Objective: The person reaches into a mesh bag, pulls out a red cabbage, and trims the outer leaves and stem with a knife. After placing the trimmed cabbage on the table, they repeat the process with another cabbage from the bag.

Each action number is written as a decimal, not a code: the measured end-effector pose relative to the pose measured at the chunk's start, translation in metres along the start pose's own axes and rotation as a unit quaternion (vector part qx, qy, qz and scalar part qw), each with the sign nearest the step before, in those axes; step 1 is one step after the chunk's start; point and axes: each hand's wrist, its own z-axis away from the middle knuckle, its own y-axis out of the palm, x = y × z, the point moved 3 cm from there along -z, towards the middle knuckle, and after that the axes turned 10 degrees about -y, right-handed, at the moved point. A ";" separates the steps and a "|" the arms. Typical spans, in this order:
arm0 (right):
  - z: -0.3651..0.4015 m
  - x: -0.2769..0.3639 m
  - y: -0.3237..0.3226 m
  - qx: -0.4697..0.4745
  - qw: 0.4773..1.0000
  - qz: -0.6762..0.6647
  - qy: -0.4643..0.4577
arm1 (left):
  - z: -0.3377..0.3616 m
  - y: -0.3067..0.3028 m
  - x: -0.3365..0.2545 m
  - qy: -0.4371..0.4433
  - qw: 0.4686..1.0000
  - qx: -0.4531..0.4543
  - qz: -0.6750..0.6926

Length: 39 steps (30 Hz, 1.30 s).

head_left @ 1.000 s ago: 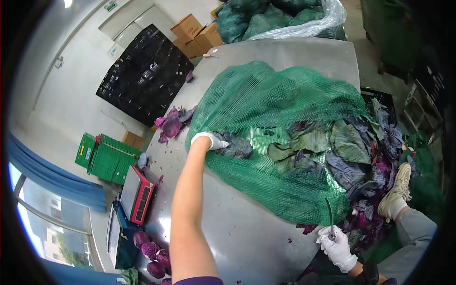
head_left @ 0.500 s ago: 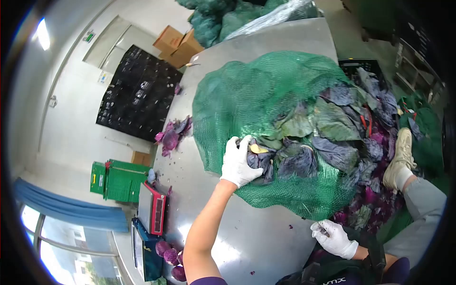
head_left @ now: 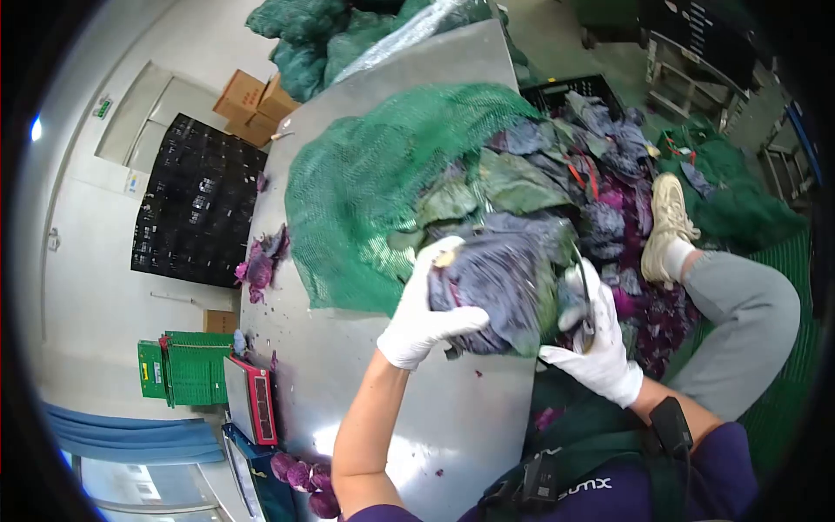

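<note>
A red cabbage [head_left: 500, 283] with loose purple-grey outer leaves is lifted above the table's near edge. My left hand [head_left: 426, 304], in a white glove, grips its left side, thumb in front and fingers behind. At its right side is my right hand [head_left: 604, 344], also gloved, closed around what looks like a knife [head_left: 590, 300]; its thin blade is seen nearly edge-on and blurred. Behind the cabbage, a green mesh bag [head_left: 365, 191] lies spread on the metal table [head_left: 374, 374], with large loose leaves [head_left: 526, 183] at its right.
Purple leaf scraps [head_left: 644, 322] are heaped to the right, beside a person's shoe [head_left: 668, 222] and a black crate [head_left: 574, 87]. A red scale [head_left: 252, 396] and several trimmed cabbages [head_left: 300, 474] sit at the left edge. Full mesh bags [head_left: 300, 61] stand at the back.
My left hand has drawn the cabbage out of the mesh bag towards me. My right hand has risen to the cabbage's right side. The view has shifted right.
</note>
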 end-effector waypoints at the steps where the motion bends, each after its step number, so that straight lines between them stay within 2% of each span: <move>1: -0.006 0.003 -0.005 0.043 0.999 0.024 0.003 | 0.006 0.011 0.008 -0.019 0.997 0.041 -0.066; 3: -0.008 0.014 -0.007 0.134 0.990 0.050 0.002 | 0.022 0.028 0.030 -0.113 0.985 0.083 -0.101; 4: 0.004 0.015 -0.003 0.155 0.986 -0.010 0.055 | 0.027 0.031 0.047 -0.151 0.976 0.102 -0.121; 5: 0.021 0.013 0.005 0.135 0.988 -0.048 0.054 | 0.032 0.034 0.058 -0.198 0.967 0.125 -0.104; 6: 0.031 0.014 0.012 0.116 0.988 -0.084 0.050 | 0.036 0.038 0.059 -0.209 0.958 0.113 -0.158; 7: 0.038 0.021 0.014 0.093 0.983 -0.084 0.136 | 0.043 0.043 0.059 -0.222 0.946 0.104 -0.211; 8: 0.045 0.017 0.012 0.096 0.976 -0.095 0.172 | 0.048 0.046 0.059 -0.233 0.931 0.094 -0.266; 9: 0.050 0.009 0.011 0.096 0.968 -0.107 0.205 | 0.055 0.042 0.082 -0.077 0.966 0.052 -0.243; 10: 0.052 0.004 0.012 0.092 0.959 -0.120 0.241 | 0.068 0.045 0.080 0.002 0.953 -0.053 -0.297; 11: 0.049 0.002 0.007 0.056 0.935 -0.150 0.316 | 0.083 0.054 0.073 0.058 0.904 -0.172 -0.386; 12: 0.041 0.003 0.000 0.064 0.907 -0.170 0.381 | 0.099 0.068 0.066 0.118 0.830 -0.286 -0.464; 13: 0.037 0.003 -0.005 0.061 0.902 -0.177 0.389 | 0.112 0.077 0.079 0.150 0.793 -0.361 -0.467; 14: 0.034 0.002 -0.007 0.058 0.898 -0.185 0.396 | 0.115 0.085 0.099 0.126 0.806 -0.376 -0.439; 16: 0.035 0.002 -0.007 0.054 0.924 -0.173 0.337 | 0.115 0.103 0.129 0.070 0.829 -0.406 -0.378; 17: 0.033 0.005 -0.010 0.059 0.931 -0.170 0.318 | 0.110 0.111 0.135 0.061 0.871 -0.399 -0.281; 18: 0.030 0.006 -0.011 0.065 0.938 -0.166 0.297 | 0.104 0.119 0.130 0.086 0.872 -0.405 -0.261; 20: 0.021 -0.010 -0.013 0.041 0.973 -0.075 0.214 | 0.095 0.115 0.125 0.081 0.900 -0.380 -0.198; 21: 0.001 -0.010 -0.024 0.023 0.972 -0.050 0.228 | 0.092 0.108 0.126 0.069 0.917 -0.358 -0.164; 22: -0.009 -0.037 -0.031 -0.004 0.982 -0.008 0.188 | 0.088 0.098 0.127 0.059 0.931 -0.334 -0.133; 23: -0.011 -0.072 -0.036 0.005 0.973 0.028 0.227 | 0.085 0.090 0.129 0.046 0.942 -0.307 -0.128; 24: -0.015 -0.095 -0.041 -0.017 0.895 -0.034 0.445 | 0.084 0.088 0.128 0.043 0.950 -0.295 -0.096; 26: -0.002 -0.158 -0.057 0.086 0.918 0.107 0.373 | 0.080 0.081 0.125 0.040 0.962 -0.269 -0.036; 28: -0.006 -0.119 -0.060 0.157 0.903 0.271 0.294 | 0.076 0.076 0.125 0.033 0.962 -0.269 -0.038; 29: -0.004 -0.105 -0.057 0.125 0.921 0.277 0.244 | 0.076 0.076 0.123 0.025 0.963 -0.267 -0.022; 30: -0.008 -0.076 -0.053 0.067 0.965 0.200 0.158 | 0.077 0.076 0.124 0.015 0.964 -0.264 -0.004; 31: -0.011 -0.050 -0.046 0.064 0.983 0.160 0.069 | 0.076 0.074 0.126 0.014 0.967 -0.256 0.003; 32: -0.015 -0.022 -0.037 0.102 0.976 0.182 -0.061 | 0.076 0.074 0.127 0.014 0.966 -0.258 0.001; 33: 0.000 -0.006 -0.027 0.185 0.973 0.138 0.013 | 0.076 0.075 0.127 0.014 0.966 -0.259 -0.003; 34: 0.012 0.005 -0.021 0.248 0.961 0.118 0.034 | 0.075 0.075 0.127 0.015 0.966 -0.259 -0.007; 36: 0.031 0.008 -0.010 0.322 0.929 0.180 0.020 | 0.074 0.076 0.128 0.022 0.968 -0.248 -0.006; 39: 0.043 0.001 -0.003 0.377 0.903 0.203 0.041 | 0.074 0.077 0.128 0.024 0.968 -0.251 -0.014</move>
